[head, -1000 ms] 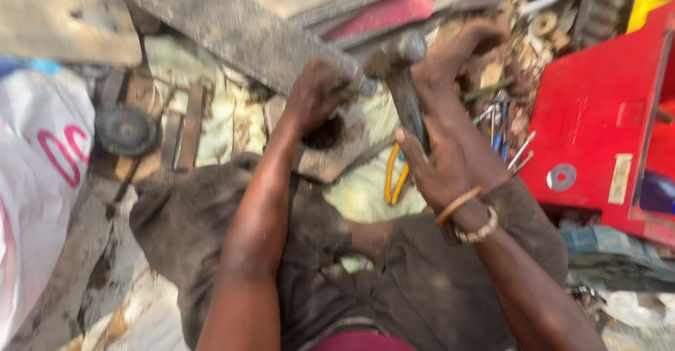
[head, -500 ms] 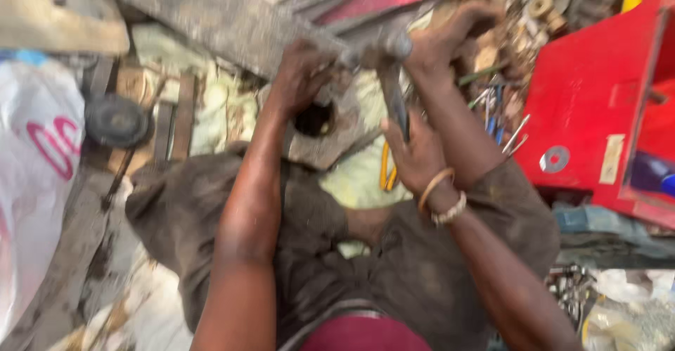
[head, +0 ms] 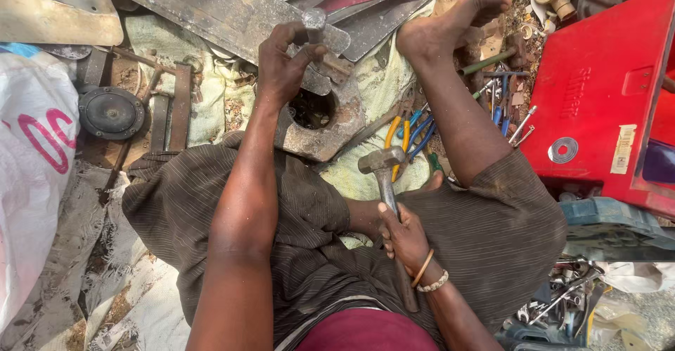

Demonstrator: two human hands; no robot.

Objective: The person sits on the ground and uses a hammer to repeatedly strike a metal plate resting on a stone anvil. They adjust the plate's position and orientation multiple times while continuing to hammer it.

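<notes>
My left hand (head: 285,66) grips a short grey metal rod (head: 325,31), holding it over a rusty, round metal casting with a hole (head: 323,122) that lies on a pale cloth. My right hand (head: 402,237) is closed around the handle of a steel hammer (head: 383,164), whose head is raised above my lap, a little to the right of the casting. I sit on the ground with my right leg stretched forward, bare foot (head: 450,24) resting near the metal sheets.
Long grey and red metal sheets (head: 211,6) lie at the top. A red plastic case (head: 605,91) stands right. Pliers and screwdrivers (head: 415,126) lie by my leg. A black round part (head: 110,112) and a white sack (head: 31,161) sit left.
My right hand has drawn the hammer back from the metal rod toward my lap. The left hand has stayed on the rod over the casting. The view is now steady and sharp.
</notes>
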